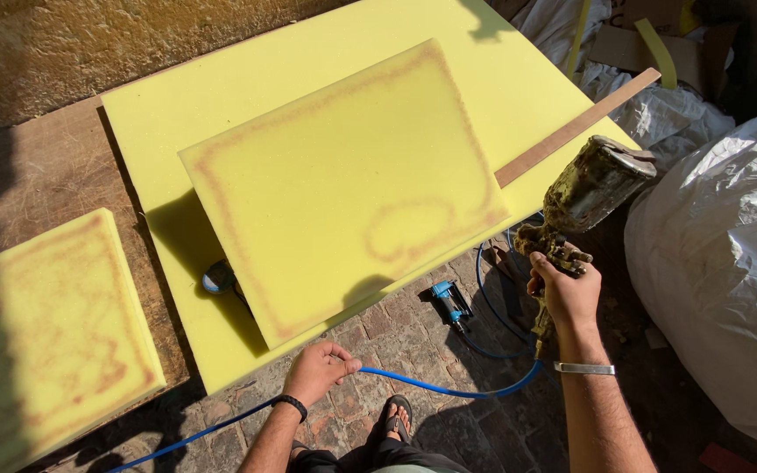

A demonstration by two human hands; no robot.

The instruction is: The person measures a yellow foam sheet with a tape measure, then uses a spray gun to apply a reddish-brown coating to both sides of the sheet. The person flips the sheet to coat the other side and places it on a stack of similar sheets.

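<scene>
Right hand (569, 293) is clamped around the grip of a spray gun (582, 203), crusted with dried glue, cup tilted up and away to the right of the foam. Gun is held in the air, clear of the foam, nozzle side facing left as far as I can tell. Left hand (317, 370) is closed around the blue hose (449, 390), fingers curled on it just below the near foam edge. Hose runs from lower left, through the left hand, loops right and up toward the gun. Top foam sheet (343, 180) lies skewed on a bigger foam slab (247, 83), with a brownish glue band sprayed around its border and a loop mark near its right corner. Slab sits on a wooden table (41, 175). Second foam piece (41, 328) with similar glue marks lies at the left, apart from the slab. Wood strip (576, 127) lies diagonally across the slab's right corner. Blue air stapler (450, 302) is on the brick floor (413, 337) under the slab edge. White plastic sack (729, 263) at right. Sandalled foot (396, 419) at bottom.
</scene>
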